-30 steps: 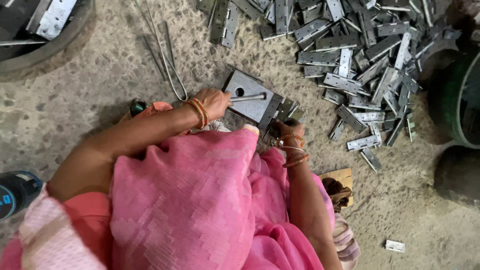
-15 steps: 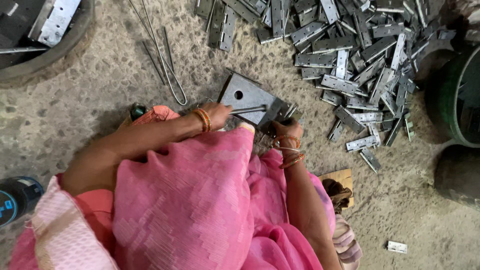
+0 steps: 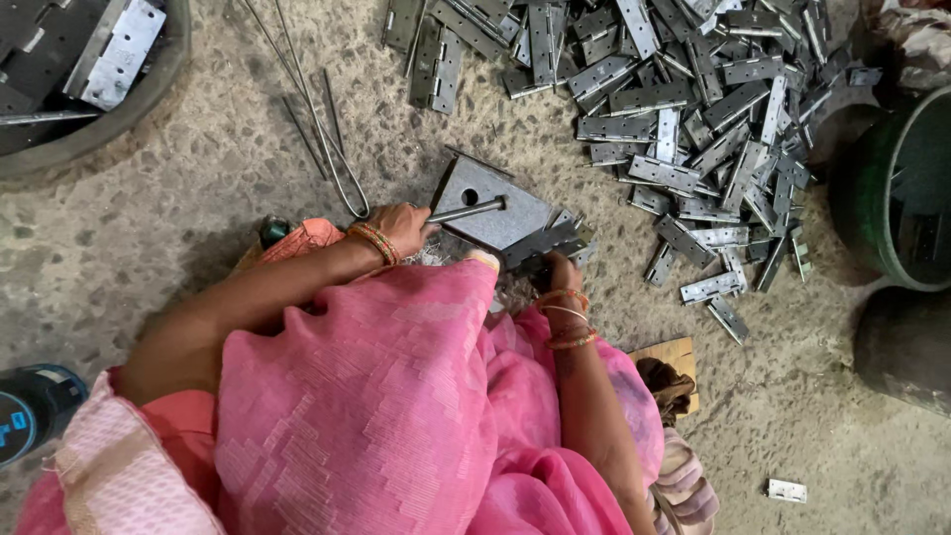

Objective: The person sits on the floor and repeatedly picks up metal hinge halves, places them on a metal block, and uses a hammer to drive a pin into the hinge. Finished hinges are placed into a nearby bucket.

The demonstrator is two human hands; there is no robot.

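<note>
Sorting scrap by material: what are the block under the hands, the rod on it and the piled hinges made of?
Block: likely steel, dull grey, matte face with a drilled hole.
Rod: metal, smooth grey sheen.
Hinges: sheet metal, probably plated steel, bright silvery glints.

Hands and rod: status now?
Left hand grips rod lying on grey block. Right hand on hinges at block edge. Hinge pile beyond, apart.

pink cloth hides right hand (image 3: 561, 269) fingers; green bin (image 3: 897, 188) cut off at edge.
</note>
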